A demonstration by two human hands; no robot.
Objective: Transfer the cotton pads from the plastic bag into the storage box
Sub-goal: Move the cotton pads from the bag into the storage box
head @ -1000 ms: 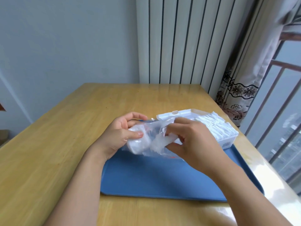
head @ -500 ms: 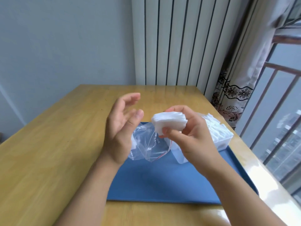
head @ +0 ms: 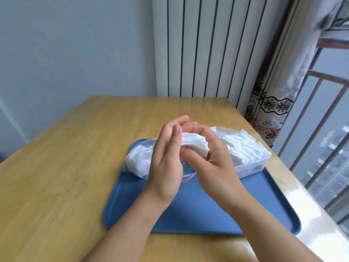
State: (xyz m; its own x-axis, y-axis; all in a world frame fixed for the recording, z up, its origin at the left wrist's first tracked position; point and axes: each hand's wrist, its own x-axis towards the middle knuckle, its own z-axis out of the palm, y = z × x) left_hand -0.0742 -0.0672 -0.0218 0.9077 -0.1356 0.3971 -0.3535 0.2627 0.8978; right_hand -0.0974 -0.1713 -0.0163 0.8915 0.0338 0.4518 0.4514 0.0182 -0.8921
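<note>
Right hand [head: 211,163], seen from the head camera, was curled around a stack of cotton pads [head: 195,143], with the thumb under the stack and the fingers arched over its top. Left hand [head: 167,163] stood edge-up against the stack's left side, its fingers straight and its thumb laid flat on the near edge of the pads. Both hands were raised above a blue tray [head: 207,210] lying on a wooden table [head: 66,167].

On the tray's far left corner lay the clear plastic bag [head: 140,159], partly hidden behind the left hand, with white pads visible inside it and its red-lined mouth showing between the two wrists. At the tray's far right corner stood the white storage box [head: 251,167], open at the top and packed with a row of pads [head: 243,146] standing on edge. Bag and box were apart, with the hands between them.
</note>
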